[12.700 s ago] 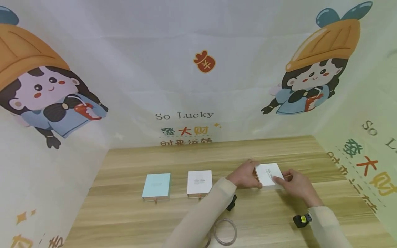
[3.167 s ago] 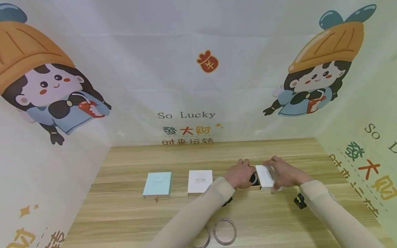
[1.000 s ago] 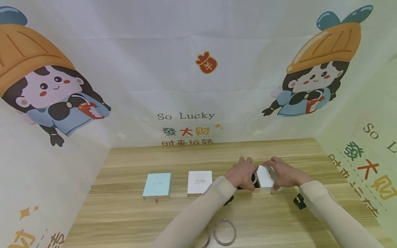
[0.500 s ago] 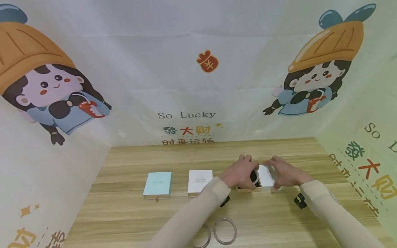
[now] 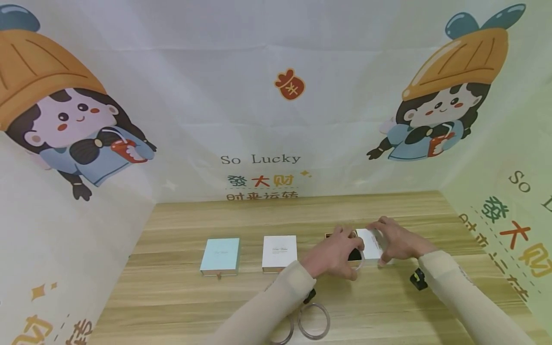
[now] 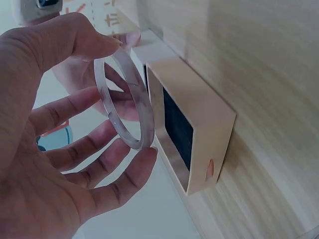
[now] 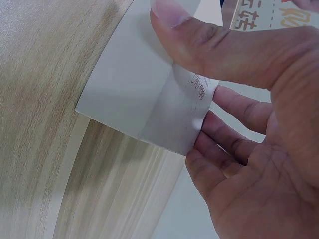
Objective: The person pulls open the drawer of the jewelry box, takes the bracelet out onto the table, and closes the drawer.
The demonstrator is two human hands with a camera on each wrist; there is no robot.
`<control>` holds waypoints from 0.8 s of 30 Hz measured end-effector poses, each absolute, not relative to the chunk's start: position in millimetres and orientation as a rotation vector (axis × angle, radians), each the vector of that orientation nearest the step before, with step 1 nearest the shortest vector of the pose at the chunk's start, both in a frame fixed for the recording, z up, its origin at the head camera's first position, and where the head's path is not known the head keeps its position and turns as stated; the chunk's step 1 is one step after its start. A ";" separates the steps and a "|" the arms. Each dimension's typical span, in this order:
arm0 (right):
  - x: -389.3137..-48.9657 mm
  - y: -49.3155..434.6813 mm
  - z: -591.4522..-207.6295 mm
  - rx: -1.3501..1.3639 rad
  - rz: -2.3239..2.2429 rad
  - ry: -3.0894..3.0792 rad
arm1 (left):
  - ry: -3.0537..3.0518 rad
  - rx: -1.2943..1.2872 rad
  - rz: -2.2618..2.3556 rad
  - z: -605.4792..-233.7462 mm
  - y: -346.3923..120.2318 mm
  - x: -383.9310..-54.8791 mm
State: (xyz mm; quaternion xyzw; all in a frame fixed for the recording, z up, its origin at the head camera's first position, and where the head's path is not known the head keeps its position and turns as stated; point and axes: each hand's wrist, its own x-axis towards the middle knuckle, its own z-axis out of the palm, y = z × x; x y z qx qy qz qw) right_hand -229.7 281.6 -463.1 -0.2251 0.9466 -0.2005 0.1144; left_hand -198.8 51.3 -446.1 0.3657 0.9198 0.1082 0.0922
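Note:
My left hand (image 5: 331, 254) pinches a pale, translucent bangle (image 6: 144, 107) between thumb and fingers. In the left wrist view the bangle is tilted, just outside the mouth of a tan drawer (image 6: 199, 107) lined with a black pad (image 6: 178, 130). That drawer is pulled out leftward from a white box sleeve (image 5: 368, 243). My right hand (image 5: 398, 240) grips the sleeve, with thumb on one side and fingers on the other in the right wrist view (image 7: 144, 84). From the head, my left hand covers much of the drawer.
A mint-green box (image 5: 220, 255) and a white box (image 5: 279, 251), each closed, stand to the left on the wooden table (image 5: 172, 297). Two bangles lie near the front edge: one clear of my left sleeve (image 5: 328, 322), another partly behind it (image 5: 291, 330). Printed cloth walls surround the table.
Earlier the box was nearly closed between both hands; its drawer now stands out leftward. My left hand has since lifted the bangle from the drawer and shifted toward the near side. My right hand stays put.

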 end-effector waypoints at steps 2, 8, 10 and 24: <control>-229.8 281.9 -463.0 -0.657 -0.587 2.774 | 2.724 1.103 0.325 -446.7 51.4 -194.6; -229.8 282.3 -463.2 -0.658 -0.598 2.767 | 2.704 1.122 0.311 -450.8 53.2 -179.6; -229.4 282.0 -463.5 -0.651 -0.603 2.766 | 2.696 1.136 0.300 -453.5 53.8 -175.0; -229.2 280.8 -464.3 -0.640 -0.570 2.777 | 2.600 1.237 0.128 -468.4 57.5 -146.7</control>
